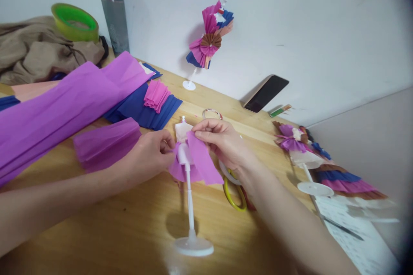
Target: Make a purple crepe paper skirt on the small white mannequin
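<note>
A small white mannequin stand [190, 206] with a round base is in front of me, its torso partly wrapped in purple crepe paper [203, 159]. My right hand [219, 137] pinches the upper edge of that paper between thumb and fingers, at the right of the torso. On the left side, my left hand [158, 148] has its fingers curled at the paper by the torso's waist; its fingertips are partly hidden. A loose purple crepe strip [108, 142] lies beside my left wrist.
Purple crepe paper [80, 99] and folded blue paper [138, 105] lie at left, near a grey flask [112, 13] and green tape roll [75, 21]. Yellow-handled scissors [234, 200] lie behind my right forearm. A phone [266, 93] leans on the wall. Decorated stands [206, 43] are around.
</note>
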Demonstrator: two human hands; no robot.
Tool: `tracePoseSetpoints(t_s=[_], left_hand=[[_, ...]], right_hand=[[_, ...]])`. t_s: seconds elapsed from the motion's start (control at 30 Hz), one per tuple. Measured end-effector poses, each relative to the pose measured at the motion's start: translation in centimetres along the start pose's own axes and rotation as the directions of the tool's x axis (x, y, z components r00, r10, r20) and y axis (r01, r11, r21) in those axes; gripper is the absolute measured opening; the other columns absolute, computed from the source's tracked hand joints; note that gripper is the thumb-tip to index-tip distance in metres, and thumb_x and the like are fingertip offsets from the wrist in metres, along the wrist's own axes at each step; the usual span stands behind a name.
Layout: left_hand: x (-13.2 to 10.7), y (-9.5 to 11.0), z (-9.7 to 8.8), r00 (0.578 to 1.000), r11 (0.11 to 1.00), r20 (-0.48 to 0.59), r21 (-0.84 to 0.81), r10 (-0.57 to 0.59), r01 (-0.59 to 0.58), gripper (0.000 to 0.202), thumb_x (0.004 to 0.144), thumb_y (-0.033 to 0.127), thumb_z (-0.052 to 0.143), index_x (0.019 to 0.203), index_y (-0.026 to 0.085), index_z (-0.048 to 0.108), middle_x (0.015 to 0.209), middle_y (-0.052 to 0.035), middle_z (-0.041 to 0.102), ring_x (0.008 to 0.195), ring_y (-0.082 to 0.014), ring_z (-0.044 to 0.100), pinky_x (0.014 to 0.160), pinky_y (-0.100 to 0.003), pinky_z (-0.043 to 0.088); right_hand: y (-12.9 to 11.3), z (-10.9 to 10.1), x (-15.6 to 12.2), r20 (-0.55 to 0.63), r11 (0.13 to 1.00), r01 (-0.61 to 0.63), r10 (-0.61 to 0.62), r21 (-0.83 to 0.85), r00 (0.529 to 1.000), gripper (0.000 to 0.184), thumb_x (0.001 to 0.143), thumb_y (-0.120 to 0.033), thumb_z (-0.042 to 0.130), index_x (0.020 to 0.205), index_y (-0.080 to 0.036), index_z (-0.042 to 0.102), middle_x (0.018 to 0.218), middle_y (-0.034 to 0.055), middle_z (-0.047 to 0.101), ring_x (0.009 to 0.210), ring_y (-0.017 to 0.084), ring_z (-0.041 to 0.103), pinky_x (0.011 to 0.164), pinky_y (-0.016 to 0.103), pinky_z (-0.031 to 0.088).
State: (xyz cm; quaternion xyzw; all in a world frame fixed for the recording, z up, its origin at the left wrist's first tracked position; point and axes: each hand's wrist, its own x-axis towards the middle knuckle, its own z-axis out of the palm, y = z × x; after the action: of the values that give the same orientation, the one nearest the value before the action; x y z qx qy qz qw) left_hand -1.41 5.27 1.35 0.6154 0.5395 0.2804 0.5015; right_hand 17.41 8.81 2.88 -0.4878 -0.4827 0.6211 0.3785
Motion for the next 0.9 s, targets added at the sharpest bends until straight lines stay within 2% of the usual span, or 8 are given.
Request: tracePoseSetpoints(t_s=[0.13, 0.3, 0.5, 0.6, 0.73, 0.9], left_hand=[[0.2, -0.2, 0.0, 0.995, 0.983, 0.045, -0.155, -0.092, 0.098, 0.010, 0.068, 0.020, 0.057, 0.073, 0.020, 0.049, 0.044, 0.0093, 0.049, 0.038, -0.0083, 0.045, 0.039, -0.017, 0.032], [0.3, -0.7, 0.1, 0.986, 0.970, 0.078, -0.186, -0.146, 0.158, 0.011, 0.065, 0.013, 0.052, 0.070, 0.020, 0.047, 0.042, 0.0086, 0.051, 0.036, -0.0089, 0.046, 0.037, -0.017, 0.032], [0.1, -0.5, 0.1, 0.985, 0.961, 0.046, -0.213, -0.168, 0.174, 0.010, 0.066, 0.011, 0.053, 0.068, 0.020, 0.048, 0.038, 0.0098, 0.046, 0.033, -0.0076, 0.044, 0.034, -0.014, 0.031], [0.1, -0.6, 0.1, 0.986, 0.961, 0.043, -0.219, -0.161, 0.166, 0.011, 0.066, 0.009, 0.052, 0.067, 0.019, 0.048, 0.037, 0.0098, 0.046, 0.032, -0.0073, 0.045, 0.033, -0.013, 0.030], [0.0, -0.6, 0.2, 0.989, 0.961, 0.046, -0.232, -0.142, 0.149, 0.012, 0.066, 0.008, 0.050, 0.066, 0.019, 0.048, 0.038, 0.0095, 0.048, 0.033, -0.0073, 0.046, 0.033, -0.013, 0.031], [-0.2, 0.2, 0.2, 0.984, 0.951, 0.074, -0.255, -0.160, 0.173, 0.015, 0.066, 0.004, 0.048, 0.064, 0.019, 0.047, 0.036, 0.0105, 0.046, 0.032, -0.0072, 0.047, 0.033, -0.013, 0.031]], right_hand=[[0.4, 0.2, 0.4, 0.033, 0.999, -0.044, 0.044, -0.005, 0.998, 0.020, 0.057, -0.027, 0.083, 0.066, -0.015, 0.070, 0.057, -0.0016, 0.065, 0.045, 0.006, 0.051, 0.046, 0.020, 0.039], [0.5, 0.3, 0.4, 0.056, 0.996, -0.074, 0.078, -0.057, 0.995, 0.023, 0.056, -0.030, 0.084, 0.068, -0.014, 0.071, 0.056, -0.0004, 0.065, 0.043, 0.006, 0.051, 0.044, 0.020, 0.038], [0.6, 0.5, 0.4, 0.025, 0.967, 0.017, -0.010, -0.255, 1.000, 0.015, 0.059, -0.026, 0.079, 0.063, -0.015, 0.069, 0.055, -0.0017, 0.062, 0.043, 0.006, 0.044, 0.042, 0.021, 0.032], [0.8, 0.6, 0.6, 0.066, 0.944, 0.043, -0.023, -0.326, 0.998, 0.008, 0.062, -0.023, 0.073, 0.064, -0.016, 0.070, 0.058, -0.0009, 0.064, 0.048, 0.008, 0.048, 0.046, 0.021, 0.036], [1.3, 0.6, 1.0, 0.113, 0.885, 0.116, -0.072, -0.450, 0.991, 0.005, 0.065, -0.019, 0.067, 0.065, -0.017, 0.072, 0.065, 0.0016, 0.069, 0.059, 0.013, 0.057, 0.056, 0.025, 0.044], [1.9, 0.5, 1.2, 0.119, 0.760, 0.198, -0.158, -0.619, 0.980, 0.012, 0.071, -0.018, 0.061, 0.067, -0.019, 0.072, 0.067, 0.0030, 0.071, 0.059, 0.016, 0.060, 0.056, 0.028, 0.045]])
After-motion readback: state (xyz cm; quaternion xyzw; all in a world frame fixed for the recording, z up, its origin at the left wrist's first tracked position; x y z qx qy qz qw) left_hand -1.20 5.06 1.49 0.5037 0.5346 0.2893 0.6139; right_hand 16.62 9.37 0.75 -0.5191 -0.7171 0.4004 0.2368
